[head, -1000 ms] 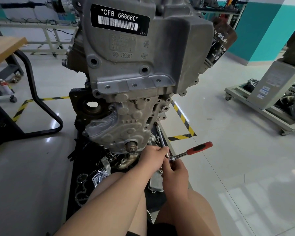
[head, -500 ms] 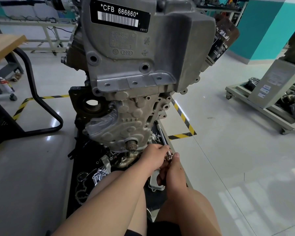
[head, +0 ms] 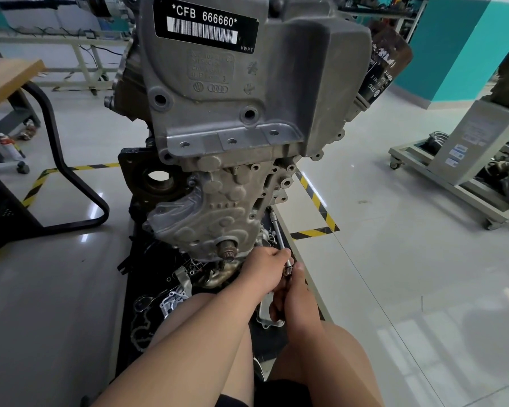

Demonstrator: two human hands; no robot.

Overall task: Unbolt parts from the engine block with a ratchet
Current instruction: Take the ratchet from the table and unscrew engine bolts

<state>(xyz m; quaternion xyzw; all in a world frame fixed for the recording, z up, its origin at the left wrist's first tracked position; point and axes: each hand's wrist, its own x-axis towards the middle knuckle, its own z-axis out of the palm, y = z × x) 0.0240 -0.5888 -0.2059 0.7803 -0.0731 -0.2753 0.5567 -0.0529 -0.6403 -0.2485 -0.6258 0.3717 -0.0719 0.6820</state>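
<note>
The red handle was gone from view! A second earlier it had jutted out to the right of the hands; it had since swung down and in, and only the ratchet [head: 287, 270] head peeked out as a glint of metal. The right hand [head: 296, 295] was curled round what must have been that handle, thumb pointing up. The left hand [head: 265, 268] had barely shifted, its fingers wrapped round the lower end of the extension bar [head: 277, 229] to steady it. That read as one stroke of the ratchet completed, likely a part-turn on the bolt.

The bar ran up along the lower right edge of the engine block [head: 247, 113], which stood upright on the black mat [head: 124, 333] in front of the person's knees.

The bolt itself could not be seen: the bar's far end vanished behind the casting. The handle was covered by the right hand, so the swing's direction, loosening or return, stayed unclear. The loose parts [head: 174, 301] on the mat were too tangled to name.
</note>
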